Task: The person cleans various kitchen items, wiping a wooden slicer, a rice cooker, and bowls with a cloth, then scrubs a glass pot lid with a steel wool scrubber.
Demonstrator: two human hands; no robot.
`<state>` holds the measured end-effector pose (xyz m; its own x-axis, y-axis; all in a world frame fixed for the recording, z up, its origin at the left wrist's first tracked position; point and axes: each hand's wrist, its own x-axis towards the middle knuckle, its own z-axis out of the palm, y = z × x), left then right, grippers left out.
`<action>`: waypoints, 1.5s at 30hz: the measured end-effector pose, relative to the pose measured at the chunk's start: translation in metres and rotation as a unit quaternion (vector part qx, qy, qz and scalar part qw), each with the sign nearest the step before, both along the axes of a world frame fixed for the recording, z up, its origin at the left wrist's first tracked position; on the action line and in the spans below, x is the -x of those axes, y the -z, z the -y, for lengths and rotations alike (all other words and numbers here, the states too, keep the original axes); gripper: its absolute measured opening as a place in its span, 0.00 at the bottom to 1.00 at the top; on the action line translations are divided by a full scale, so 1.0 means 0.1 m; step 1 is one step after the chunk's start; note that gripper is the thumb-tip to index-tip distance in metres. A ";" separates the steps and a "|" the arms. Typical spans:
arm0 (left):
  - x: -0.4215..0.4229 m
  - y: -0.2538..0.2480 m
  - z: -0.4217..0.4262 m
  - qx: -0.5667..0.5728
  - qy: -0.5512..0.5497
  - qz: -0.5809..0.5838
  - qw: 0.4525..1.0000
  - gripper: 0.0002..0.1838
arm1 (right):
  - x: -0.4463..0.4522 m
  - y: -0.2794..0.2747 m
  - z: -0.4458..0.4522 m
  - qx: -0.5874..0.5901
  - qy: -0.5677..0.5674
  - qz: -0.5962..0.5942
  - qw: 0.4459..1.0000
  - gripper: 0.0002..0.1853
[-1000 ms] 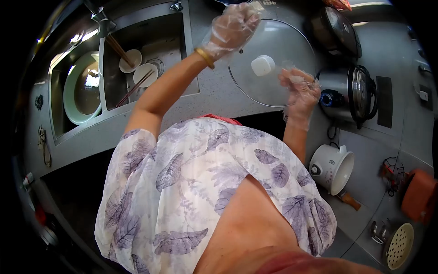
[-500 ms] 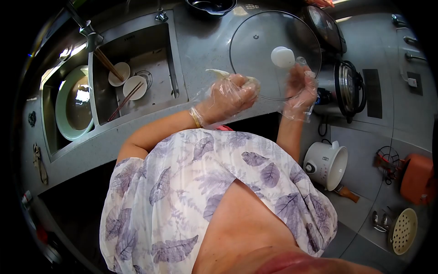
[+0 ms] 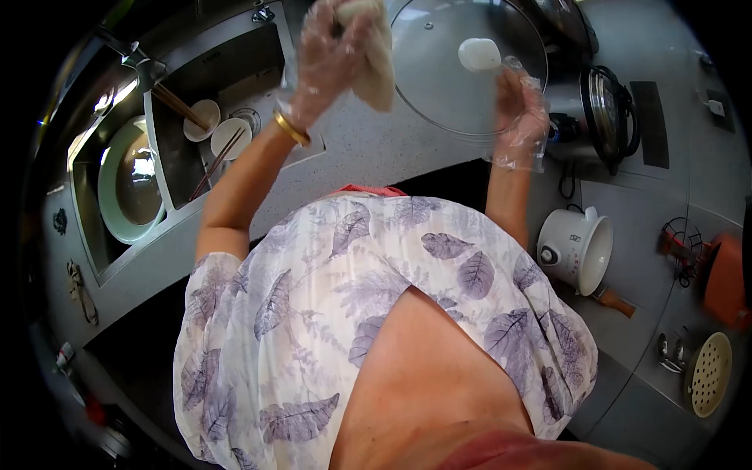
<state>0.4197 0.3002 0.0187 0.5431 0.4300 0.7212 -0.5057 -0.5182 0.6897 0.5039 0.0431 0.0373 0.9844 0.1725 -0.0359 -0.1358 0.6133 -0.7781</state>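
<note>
My left hand [image 3: 325,70], in a clear plastic glove and with a gold bangle at the wrist, is raised over the counter beside the sink. Its fingers are closed on a limp cream cloth [image 3: 376,66], which hangs down on the right. A large glass lid [image 3: 427,78] with a white knob [image 3: 479,55] lies on the counter. Over the lid's right edge is my right hand [image 3: 522,113], also gloved. Its fingers are curled close to the knob, and what they hold, if anything, is hidden.
On the left, the double sink [image 3: 153,145] holds a pale green basin [image 3: 110,196], white bowls [image 3: 233,139] and chopsticks. An electric pressure cooker [image 3: 607,117] stands right of the lid. Lower right are a white pot [image 3: 576,247], a perforated cream tray [image 3: 709,376] and an orange object [image 3: 724,282].
My left hand has moved up and left with the cloth, which was bunched in its fist and now hangs open. The right hand stays by the lid. The whole view has shifted slightly.
</note>
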 end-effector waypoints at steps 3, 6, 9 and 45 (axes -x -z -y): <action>-0.20 -0.23 -0.06 0.142 0.128 -0.003 0.982 0.10 | -0.03 0.04 -0.10 -0.006 -0.057 0.031 0.998 0.12; -0.66 -0.02 -0.13 0.237 0.320 -0.008 0.918 0.08 | 0.03 -0.01 -0.27 0.065 -0.039 0.038 0.996 0.12; -0.36 0.09 0.24 -0.196 -0.133 -0.035 0.971 0.08 | 0.08 0.04 -0.44 0.065 -0.004 0.016 0.998 0.11; 0.03 -0.13 0.55 -0.220 -0.071 0.005 0.973 0.12 | 0.44 -0.04 -0.49 0.194 -0.013 0.198 0.961 0.15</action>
